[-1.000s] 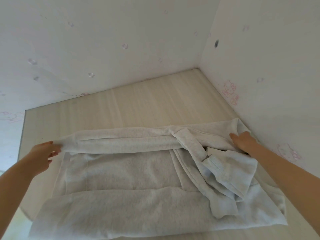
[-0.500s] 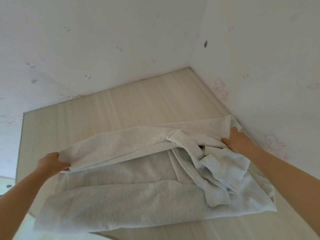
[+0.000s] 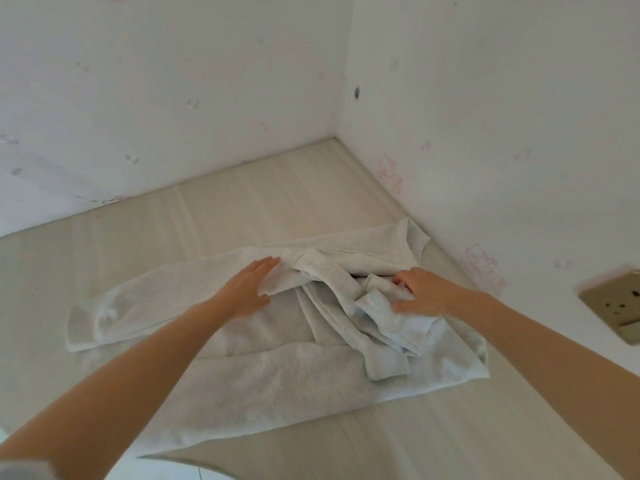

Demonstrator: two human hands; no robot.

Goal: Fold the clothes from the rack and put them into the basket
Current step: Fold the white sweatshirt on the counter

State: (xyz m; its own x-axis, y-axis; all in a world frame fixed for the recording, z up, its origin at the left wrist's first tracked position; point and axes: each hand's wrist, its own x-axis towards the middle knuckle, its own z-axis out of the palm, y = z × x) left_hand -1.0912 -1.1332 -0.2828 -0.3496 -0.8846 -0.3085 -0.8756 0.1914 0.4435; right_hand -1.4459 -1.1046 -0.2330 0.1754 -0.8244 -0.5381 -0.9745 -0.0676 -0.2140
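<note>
Fingers first: on the left hand (image 3: 247,292) they're stretched out straight and close together, lying flat on the folded-over upper band of the pale grey sweatshirt (image 3: 277,344), tips pointing toward the far wall, thumb spread out to the side on the cloth. Nothing is gripped there; it's a flat palm pressing down. Over on the right hand (image 3: 420,292) the fingers are bent, tips tucked into the bunched fabric, thumb low against a ribbed cuff (image 3: 375,301) that sticks up just beside it. It looks like a pinch on that crumpled sleeve, though the cloth hides the fingertips themselves.

Both bare forearms come in from the bottom corners and cross over the near part of the garment. The sweatshirt lies spread on a light wood-grain tabletop (image 3: 242,209), partly folded: one long band runs from the left end across to the right hand, the fleecy inside shows in the middle, and the sleeve trails in loose folds down the right side. Its far right corner lies just beside the white wall (image 3: 485,116).

The walls carry faint pink cartoon prints (image 3: 391,174). A beige wall socket (image 3: 620,303) sits at the right edge, blurred.
</note>
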